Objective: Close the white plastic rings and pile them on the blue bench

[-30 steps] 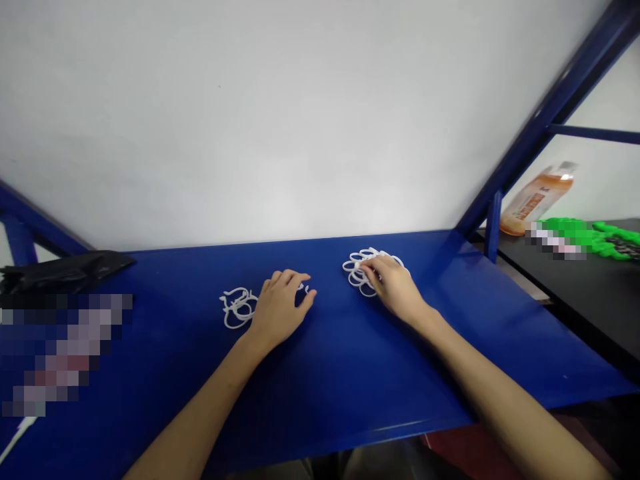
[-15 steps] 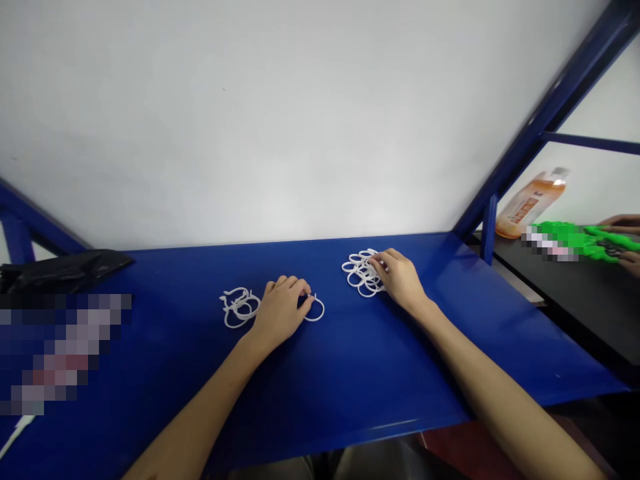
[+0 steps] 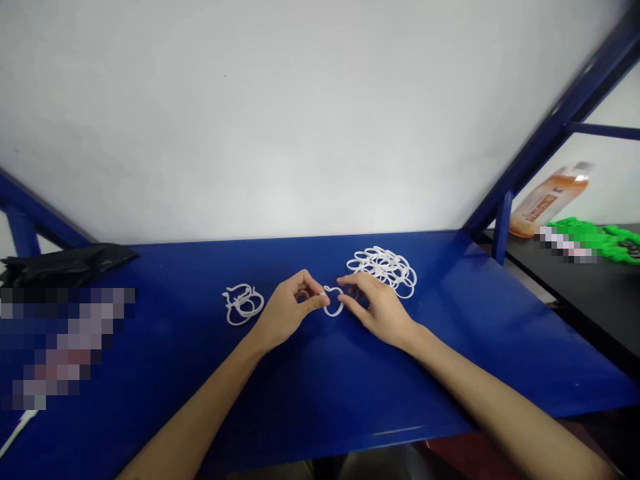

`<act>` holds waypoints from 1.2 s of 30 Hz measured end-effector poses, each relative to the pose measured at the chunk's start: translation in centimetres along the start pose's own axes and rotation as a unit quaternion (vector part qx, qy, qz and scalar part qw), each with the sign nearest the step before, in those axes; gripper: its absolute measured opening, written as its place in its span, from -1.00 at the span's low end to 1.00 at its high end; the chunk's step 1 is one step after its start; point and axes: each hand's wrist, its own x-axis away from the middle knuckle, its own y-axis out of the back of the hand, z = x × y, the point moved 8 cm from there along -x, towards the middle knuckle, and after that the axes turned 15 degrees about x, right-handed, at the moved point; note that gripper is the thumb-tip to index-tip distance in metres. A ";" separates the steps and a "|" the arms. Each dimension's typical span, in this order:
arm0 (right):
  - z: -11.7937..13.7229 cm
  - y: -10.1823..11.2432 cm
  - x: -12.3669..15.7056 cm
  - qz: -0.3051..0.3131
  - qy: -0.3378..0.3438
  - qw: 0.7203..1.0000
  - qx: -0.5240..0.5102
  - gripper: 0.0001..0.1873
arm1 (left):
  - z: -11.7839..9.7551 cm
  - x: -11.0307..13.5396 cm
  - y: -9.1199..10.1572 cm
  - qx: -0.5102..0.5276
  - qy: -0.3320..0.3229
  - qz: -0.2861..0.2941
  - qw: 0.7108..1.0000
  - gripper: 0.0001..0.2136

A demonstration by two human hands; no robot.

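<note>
My left hand [image 3: 295, 307] pinches a small white plastic snap ring [image 3: 333, 315], like a shower curtain ring, between thumb and fingertips just over the blue table. Its ends meet near the top left, by my fingers; whether they are fastened I cannot tell. My right hand [image 3: 377, 303] is at the ring's right side, thumb and index finger apart, with the thumb at or very near its edge. Beyond my right hand lies a pile of similar white rings [image 3: 406, 293]. A smaller group of white rings [image 3: 239, 323], several of them gapped, rests left of my left hand.
The blue table [image 3: 330, 387] meets a pale wall [image 3: 300, 133]. A black plastic bag [image 3: 70, 263] lies at the far left, above a blurred-out patch. On a black table to the right are an orange drink bottle [image 3: 550, 203] and green pieces [image 3: 580, 230]. Blue frame bars flank both sides.
My right hand has left the ring pile and moved left to the single ring. My left hand now has that ring pinched and raised slightly. The view has shifted a little.
</note>
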 end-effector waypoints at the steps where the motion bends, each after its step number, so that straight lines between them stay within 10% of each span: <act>1: -0.2 -0.1 0.0 -0.006 -0.014 1.000 -0.005 -0.70 | -0.1 0.0 -0.1 0.015 -0.001 0.007 1.000 -0.71; 19: 3.1 -1.5 1.0 0.107 0.152 0.981 0.051 -0.63 | 0.0 0.8 -1.7 -0.051 -0.032 0.086 0.995 -0.91; 26: 1.1 -0.2 0.0 0.071 0.091 0.981 0.154 -0.69 | -0.7 0.2 -1.8 -0.178 -0.067 0.031 0.981 -0.92; 30: -3.7 3.2 -0.6 -0.025 -0.009 0.975 0.219 -0.73 | -2.0 0.2 -0.7 -0.403 -0.117 -0.041 0.907 -0.85; 36: -10.4 5.6 -0.4 -0.092 -0.094 0.968 0.212 -0.83 | -2.3 0.9 3.3 -0.643 0.007 -0.135 0.754 -0.64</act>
